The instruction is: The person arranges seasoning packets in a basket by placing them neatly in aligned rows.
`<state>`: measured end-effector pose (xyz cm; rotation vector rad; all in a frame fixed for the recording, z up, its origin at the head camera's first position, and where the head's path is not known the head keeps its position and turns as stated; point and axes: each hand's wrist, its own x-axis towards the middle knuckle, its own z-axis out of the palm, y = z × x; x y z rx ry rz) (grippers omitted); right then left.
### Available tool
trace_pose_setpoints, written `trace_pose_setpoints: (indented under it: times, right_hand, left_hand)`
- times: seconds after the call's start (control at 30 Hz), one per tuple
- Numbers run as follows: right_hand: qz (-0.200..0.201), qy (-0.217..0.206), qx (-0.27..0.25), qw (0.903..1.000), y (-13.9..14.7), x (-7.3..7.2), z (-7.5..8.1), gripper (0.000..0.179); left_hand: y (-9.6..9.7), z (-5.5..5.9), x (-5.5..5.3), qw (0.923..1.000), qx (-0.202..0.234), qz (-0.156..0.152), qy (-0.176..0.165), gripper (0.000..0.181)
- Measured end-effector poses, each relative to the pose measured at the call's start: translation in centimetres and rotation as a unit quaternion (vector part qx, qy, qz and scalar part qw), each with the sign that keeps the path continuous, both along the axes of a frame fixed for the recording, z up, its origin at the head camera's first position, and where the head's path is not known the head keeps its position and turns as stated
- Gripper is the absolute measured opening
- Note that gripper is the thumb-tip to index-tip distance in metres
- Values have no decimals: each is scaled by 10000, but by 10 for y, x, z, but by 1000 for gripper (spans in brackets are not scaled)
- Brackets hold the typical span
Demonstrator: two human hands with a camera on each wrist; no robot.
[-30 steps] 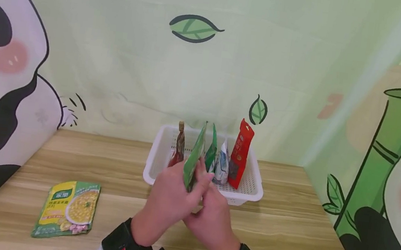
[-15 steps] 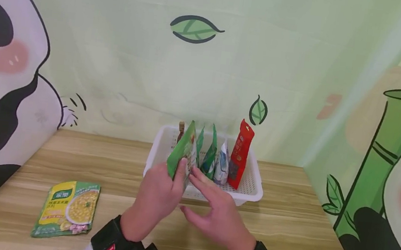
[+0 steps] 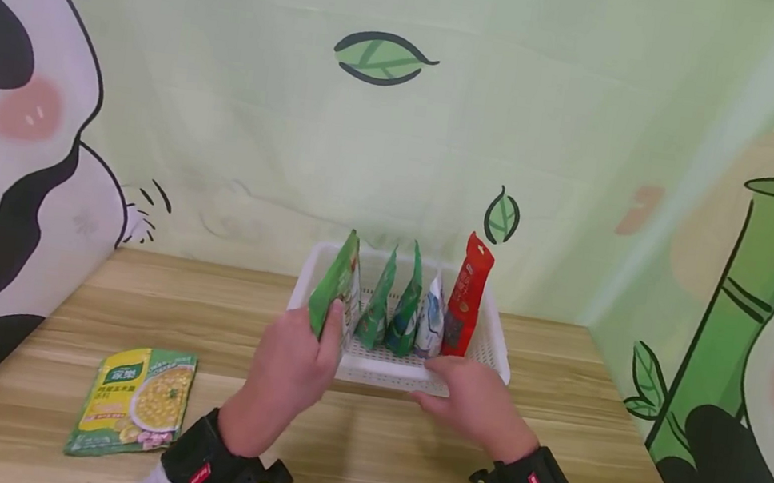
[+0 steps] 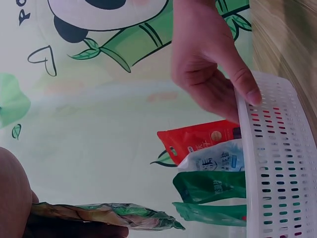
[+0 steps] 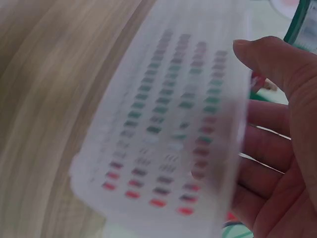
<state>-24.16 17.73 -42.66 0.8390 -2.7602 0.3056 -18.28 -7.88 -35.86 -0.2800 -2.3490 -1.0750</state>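
Note:
My left hand [image 3: 290, 379] holds a green packet [image 3: 334, 287] upright between thumb and fingers, over the left part of the white plastic basket [image 3: 379, 368]. In the left wrist view the same packet [image 4: 129, 215] shows edge-on, apart from the basket. My right hand [image 3: 483, 402] grips the basket's front rim near the right corner. The right wrist view has the thumb outside the perforated wall [image 5: 163, 109] and the fingers behind it. Standing in the basket are two green packets [image 3: 406, 308], a white-and-blue packet [image 3: 431, 321] and a tall red packet [image 3: 467, 296].
A yellow-and-green soup packet [image 3: 134, 401] lies flat on the wooden table [image 3: 368, 457] at the left. Behind the basket rises a pale green backdrop [image 3: 262, 137] printed with pandas, leaves and bamboo.
The right hand has left the held packet and moved right to the basket's front rim. My left hand has shifted left with its packet, which now hides the brown-capped pouch seen earlier.

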Motion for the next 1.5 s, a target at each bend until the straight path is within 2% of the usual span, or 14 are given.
trace_pose_setpoints:
  times: [0.1, 0.23, 0.5, 0.7, 0.87, 1.03, 1.23, 1.5]
  right_hand:
    - [-266, -191, 213, 9992, 7, -10, -7, 37]
    - [-423, -292, 284, 9983, 13, -19, -15, 34]
    - [-609, 133, 557, 9965, 19, -25, -24, 32]
    - [-498, 323, 596, 9965, 20, -25, -23, 33]
    - [-512, 320, 601, 9964, 17, -27, -24, 34]
    - [-552, 189, 639, 9962, 14, -29, -27, 35]
    - [-510, 236, 594, 9966, 13, -30, -28, 36]
    - [-454, 482, 688, 9954, 15, -30, -28, 41]
  left_hand:
    - [-2, 1, -2, 10000, -15, 42, 20, 39]
    - [-5, 2, -4, 10000, 22, -14, 1, 43]
    - [-8, 1, -12, 9998, -184, 44, -48, 45]
    - [-15, 2, -21, 9985, -489, 235, 47, 44]
    - [-23, 2, -34, 9956, -783, 442, 282, 42]
    - [-29, 3, -49, 9942, -807, 699, 118, 39]
    - [-35, 1, -69, 9914, -986, 854, 110, 34]
    - [-38, -5, -95, 9897, -966, 945, -481, 37]
